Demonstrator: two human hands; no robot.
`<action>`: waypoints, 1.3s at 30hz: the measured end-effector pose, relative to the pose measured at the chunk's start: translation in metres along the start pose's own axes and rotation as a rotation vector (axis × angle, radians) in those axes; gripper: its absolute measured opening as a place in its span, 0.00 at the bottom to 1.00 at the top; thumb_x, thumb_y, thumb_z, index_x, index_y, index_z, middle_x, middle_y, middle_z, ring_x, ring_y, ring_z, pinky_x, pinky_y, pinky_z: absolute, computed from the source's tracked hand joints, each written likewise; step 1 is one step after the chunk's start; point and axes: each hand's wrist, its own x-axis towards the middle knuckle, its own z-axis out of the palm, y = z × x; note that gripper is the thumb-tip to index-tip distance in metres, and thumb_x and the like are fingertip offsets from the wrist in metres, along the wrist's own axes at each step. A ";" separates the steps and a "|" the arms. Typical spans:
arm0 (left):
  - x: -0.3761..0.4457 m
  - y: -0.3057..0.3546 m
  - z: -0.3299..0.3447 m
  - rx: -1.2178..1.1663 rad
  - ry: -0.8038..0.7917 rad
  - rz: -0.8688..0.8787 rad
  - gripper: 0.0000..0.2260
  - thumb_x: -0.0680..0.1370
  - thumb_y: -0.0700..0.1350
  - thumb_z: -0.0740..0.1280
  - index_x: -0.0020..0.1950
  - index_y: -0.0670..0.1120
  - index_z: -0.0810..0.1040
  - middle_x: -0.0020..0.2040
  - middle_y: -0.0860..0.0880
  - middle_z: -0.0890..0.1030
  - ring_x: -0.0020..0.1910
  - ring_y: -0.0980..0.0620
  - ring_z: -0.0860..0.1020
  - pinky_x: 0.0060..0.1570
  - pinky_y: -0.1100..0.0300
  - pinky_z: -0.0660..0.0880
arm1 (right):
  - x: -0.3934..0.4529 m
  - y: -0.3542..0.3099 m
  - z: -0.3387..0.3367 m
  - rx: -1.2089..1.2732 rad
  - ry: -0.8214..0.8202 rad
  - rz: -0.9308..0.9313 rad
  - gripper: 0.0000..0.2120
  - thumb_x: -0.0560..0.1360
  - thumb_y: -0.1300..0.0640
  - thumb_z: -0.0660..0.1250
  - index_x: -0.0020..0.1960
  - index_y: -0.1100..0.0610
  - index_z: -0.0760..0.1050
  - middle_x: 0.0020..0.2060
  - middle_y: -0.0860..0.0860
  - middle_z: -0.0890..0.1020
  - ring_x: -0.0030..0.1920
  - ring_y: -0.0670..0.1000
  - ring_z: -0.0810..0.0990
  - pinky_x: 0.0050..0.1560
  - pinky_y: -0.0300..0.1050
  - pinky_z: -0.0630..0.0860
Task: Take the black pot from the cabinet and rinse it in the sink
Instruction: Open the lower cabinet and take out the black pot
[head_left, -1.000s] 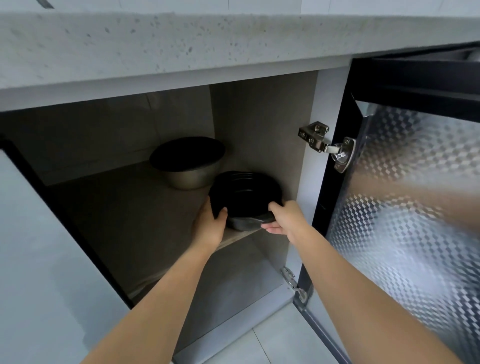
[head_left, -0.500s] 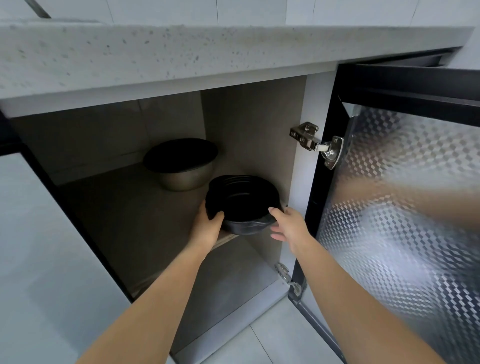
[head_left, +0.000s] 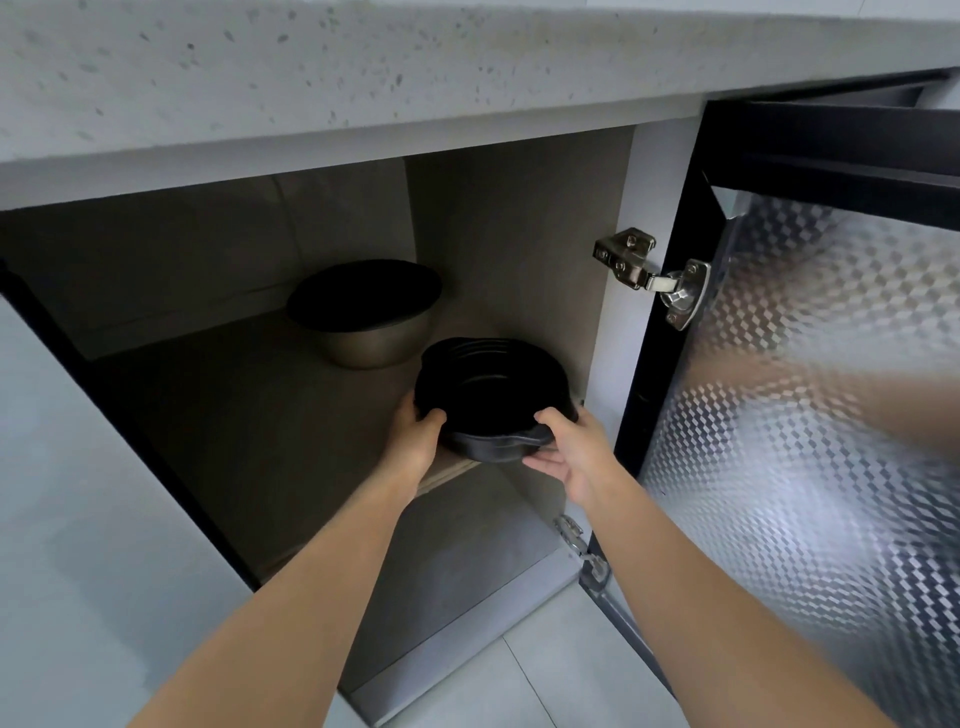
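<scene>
The black pot (head_left: 496, 395) is at the front edge of the shelf (head_left: 249, 415) inside the cabinet (head_left: 519, 234). It is close to the right wall of the cabinet. Part of the pot sticks out past the shelf edge. The pot is round and wide, with rings along its inside. You can see down into it.

Two bare hands hold the pot. The left hand (head_left: 415, 441) grips the left side of the pot, with its thumb curled over the rim. The right hand (head_left: 569, 447) grips the right side of the pot. Its thumb lies on top of the rim and its fingers curl under the pot. I cannot tell if the pot rests on the shelf or is lifted just off it.

Behind the pot, farther back on the shelf, stands a metal bowl (head_left: 366, 317). It is silver on the outside and dark inside. It is near the pot but does not touch it.

To the right of the pot the cabinet door (head_left: 810, 415) stands open. It has a black frame and a shiny pane with a small checked pattern. A silver hinge (head_left: 649, 275) joins the door to the cabinet, above the pot and to its right. A second hinge (head_left: 582, 545) sits lower down, below the pot.

Above the pot runs the grey speckled bench (head_left: 363, 78). Below the pot, under the shelf, is the lower part of the cabinet, and in front of it is a pale tiled floor (head_left: 545, 675).
</scene>
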 end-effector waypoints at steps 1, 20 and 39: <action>-0.001 0.001 -0.001 -0.003 -0.006 -0.008 0.21 0.79 0.36 0.57 0.73 0.44 0.64 0.70 0.45 0.71 0.68 0.47 0.69 0.57 0.62 0.64 | 0.000 -0.001 0.000 0.006 0.008 0.006 0.22 0.76 0.64 0.63 0.69 0.55 0.66 0.57 0.59 0.77 0.44 0.59 0.81 0.51 0.52 0.78; -0.133 0.110 -0.030 -0.008 -0.149 -0.184 0.20 0.77 0.32 0.60 0.70 0.38 0.66 0.63 0.42 0.75 0.63 0.47 0.73 0.60 0.61 0.68 | -0.178 -0.077 -0.024 0.036 0.184 0.047 0.15 0.74 0.66 0.62 0.57 0.52 0.74 0.56 0.54 0.77 0.54 0.59 0.80 0.45 0.48 0.81; -0.333 0.327 -0.092 -0.050 -0.257 -0.207 0.16 0.82 0.49 0.52 0.41 0.47 0.74 0.42 0.48 0.76 0.45 0.50 0.73 0.55 0.53 0.70 | -0.488 -0.237 -0.051 0.052 0.285 0.099 0.20 0.74 0.65 0.66 0.64 0.55 0.72 0.57 0.58 0.78 0.50 0.63 0.82 0.50 0.56 0.82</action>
